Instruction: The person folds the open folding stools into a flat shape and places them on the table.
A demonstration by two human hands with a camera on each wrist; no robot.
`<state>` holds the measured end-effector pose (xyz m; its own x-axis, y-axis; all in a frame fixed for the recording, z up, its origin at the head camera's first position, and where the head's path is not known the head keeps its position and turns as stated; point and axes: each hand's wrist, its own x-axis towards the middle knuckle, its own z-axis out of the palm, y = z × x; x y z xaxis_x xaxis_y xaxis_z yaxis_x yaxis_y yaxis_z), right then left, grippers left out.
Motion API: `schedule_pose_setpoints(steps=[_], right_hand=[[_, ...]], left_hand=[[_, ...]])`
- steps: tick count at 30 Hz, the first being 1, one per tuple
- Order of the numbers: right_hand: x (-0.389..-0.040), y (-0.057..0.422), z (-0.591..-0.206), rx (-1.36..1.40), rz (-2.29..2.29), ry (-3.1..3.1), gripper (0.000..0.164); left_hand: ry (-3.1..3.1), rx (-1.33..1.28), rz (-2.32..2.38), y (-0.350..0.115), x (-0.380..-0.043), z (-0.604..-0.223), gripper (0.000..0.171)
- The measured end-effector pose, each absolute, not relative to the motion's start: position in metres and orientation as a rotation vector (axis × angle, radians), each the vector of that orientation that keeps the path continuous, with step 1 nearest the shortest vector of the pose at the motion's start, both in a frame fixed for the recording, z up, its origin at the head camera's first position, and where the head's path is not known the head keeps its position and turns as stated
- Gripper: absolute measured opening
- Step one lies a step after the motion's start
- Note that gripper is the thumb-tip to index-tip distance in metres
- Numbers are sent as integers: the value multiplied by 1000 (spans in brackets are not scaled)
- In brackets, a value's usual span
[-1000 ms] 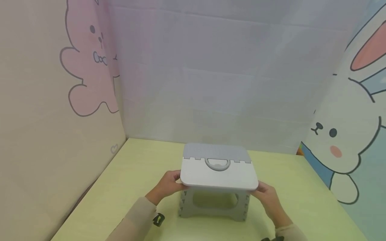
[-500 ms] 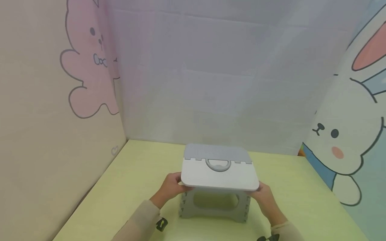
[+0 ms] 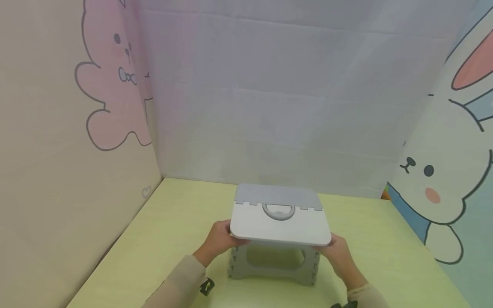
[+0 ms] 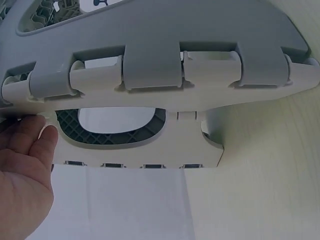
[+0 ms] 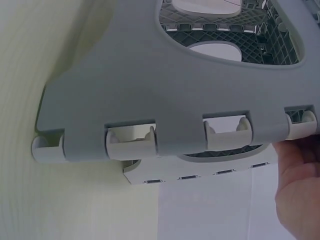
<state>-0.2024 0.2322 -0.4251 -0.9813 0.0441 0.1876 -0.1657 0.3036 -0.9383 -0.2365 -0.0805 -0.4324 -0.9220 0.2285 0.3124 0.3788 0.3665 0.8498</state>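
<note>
Pinch risk on this stool (image 3: pixel 269 272), imo
It's upright and unfolded on the table (image 3: pixel 181 201), left hand (image 3: pixel 217 240) and right hand (image 3: pixel 340 255) each gripping a near corner below the top (image 3: pixel 281 229). If one pushes inward harder, I reckon that side could buckle and nip it.

Head view looks forward-down from farther back, wrist views close in from either side, all sharing the stool (image 3: pixel 280 231).
</note>
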Motion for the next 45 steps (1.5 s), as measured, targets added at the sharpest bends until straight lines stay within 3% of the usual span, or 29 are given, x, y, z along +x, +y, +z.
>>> schedule_pose_setpoints(steps=[9,19,45], right_hand=[[-202,232,-425,116,1731,-2447,38],[-205,235,-428,190,1732,-2401,30],[-207,240,-427,211,1683,-2536,36]], left_hand=[[-2472,-557,-1580,-79,-237,-431,45],[-2498,-585,-1572,-80,-239,-431,42],[-2510,-615,-1634,-82,-241,-430,37]])
